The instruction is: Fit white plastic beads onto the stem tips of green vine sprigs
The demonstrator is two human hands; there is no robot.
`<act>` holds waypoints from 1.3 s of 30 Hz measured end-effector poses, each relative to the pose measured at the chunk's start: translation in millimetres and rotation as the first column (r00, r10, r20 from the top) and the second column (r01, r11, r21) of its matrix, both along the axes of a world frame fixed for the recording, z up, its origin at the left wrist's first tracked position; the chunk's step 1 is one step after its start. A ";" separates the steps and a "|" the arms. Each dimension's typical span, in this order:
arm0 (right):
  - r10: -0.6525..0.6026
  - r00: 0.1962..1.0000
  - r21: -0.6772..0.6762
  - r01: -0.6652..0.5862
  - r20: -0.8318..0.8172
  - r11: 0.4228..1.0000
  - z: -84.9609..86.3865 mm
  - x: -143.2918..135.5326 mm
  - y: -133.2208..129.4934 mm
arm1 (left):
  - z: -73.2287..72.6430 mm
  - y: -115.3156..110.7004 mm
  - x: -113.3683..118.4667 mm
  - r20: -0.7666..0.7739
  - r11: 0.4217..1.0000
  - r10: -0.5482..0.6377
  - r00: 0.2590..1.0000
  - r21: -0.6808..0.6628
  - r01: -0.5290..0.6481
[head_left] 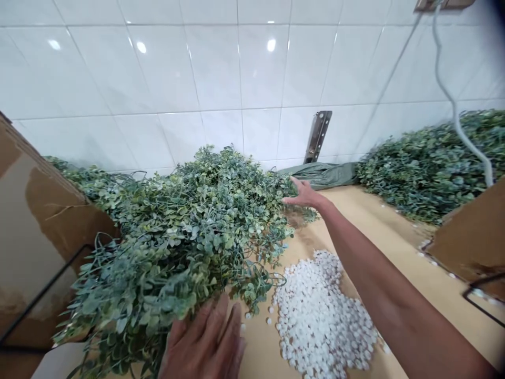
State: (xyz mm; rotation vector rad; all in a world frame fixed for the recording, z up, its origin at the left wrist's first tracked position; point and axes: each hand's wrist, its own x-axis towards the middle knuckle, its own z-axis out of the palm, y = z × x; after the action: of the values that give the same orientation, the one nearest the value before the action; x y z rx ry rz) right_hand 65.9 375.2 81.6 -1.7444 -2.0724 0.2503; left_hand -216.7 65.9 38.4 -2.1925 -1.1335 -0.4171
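Note:
A large heap of artificial green leaf sprigs (197,221) fills the left and middle of the tan work surface (315,231). At its near edge lies my left hand (205,339), fingers stretched out against the leaves and their tips partly hidden by them. My right hand (304,193) reaches to the far right side of the heap with thumb and fingers spread, at the outer leaves. A pile of small white plastic pieces (319,316) lies below my right forearm, with a few strays beside it.
Cardboard boxes stand at left (43,231) and right (473,242). More greenery (426,163) is heaped at the back right beside a dark green bag (327,175). A metal bracket (317,136) leans at the tiled wall (213,68). A white cable (453,105) hangs at right.

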 end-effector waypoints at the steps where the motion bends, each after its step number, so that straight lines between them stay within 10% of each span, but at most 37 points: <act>1: -0.008 1.000 -0.021 0.008 0.001 1.000 -11.1 -0.9 5.6 | 1.2 3.9 7.9 0.022 1.000 0.027 0.999 -0.009 -0.027; 10: -0.065 0.994 0.069 0.071 -0.091 0.995 -50.9 -33.3 17.1 | 10.1 42.5 59.2 -0.004 0.960 0.080 0.997 -0.269 -0.078; 18: 0.064 0.932 0.329 0.062 -0.358 0.942 26.8 -58.1 -19.6 | 16.2 36.7 32.2 -0.075 0.974 0.127 0.989 -0.178 -0.139; 23: 0.529 0.736 0.439 -0.345 -0.423 0.830 72.2 -145.7 -85.5 | 15.2 8.9 -3.5 0.049 0.939 0.334 0.941 -0.106 -0.328; 28: 0.739 0.672 0.159 -0.734 0.035 0.660 65.8 -224.9 -128.4 | 0.7 -3.8 -29.0 0.245 0.963 0.264 0.933 -0.020 -0.267; 34: 0.753 0.604 0.051 -0.788 0.261 0.614 105.0 -225.9 -125.9 | 3.5 -6.1 -43.9 0.180 0.971 0.176 0.968 0.129 -0.201; 39: 0.818 0.575 0.003 -0.818 -0.030 0.575 132.9 -202.1 -66.7 | -2.2 0.7 -44.3 0.282 0.978 0.151 0.947 0.095 -0.184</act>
State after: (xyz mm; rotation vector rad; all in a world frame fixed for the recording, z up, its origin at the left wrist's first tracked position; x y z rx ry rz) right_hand -136.2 308.5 214.4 -0.6121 -2.7182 0.5433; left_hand -261.0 66.7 36.2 -1.9559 -1.3923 -0.7114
